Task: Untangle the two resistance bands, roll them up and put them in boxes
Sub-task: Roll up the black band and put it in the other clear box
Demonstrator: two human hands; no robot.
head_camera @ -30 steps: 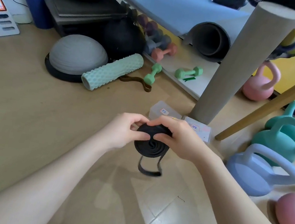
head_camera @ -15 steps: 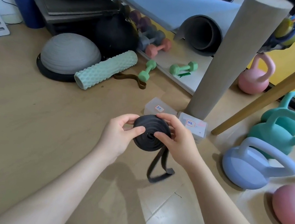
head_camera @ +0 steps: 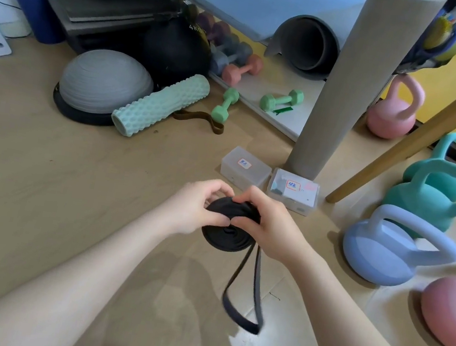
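Both arms reach forward, left hand [head_camera: 194, 208] and right hand [head_camera: 264, 225] pinching the rolled black resistance band [head_camera: 226, 233] above the floor — its loose loop hanging down, two lidded clear boxes [head_camera: 245, 169] [head_camera: 293, 191] just beyond, the right one's insides too blurry to tell, brown band [head_camera: 200, 117] by the foam roller [head_camera: 159, 104].

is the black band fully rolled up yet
Not fully. Most of the black band is coiled between the left hand and right hand, but a loop still hangs loose below.
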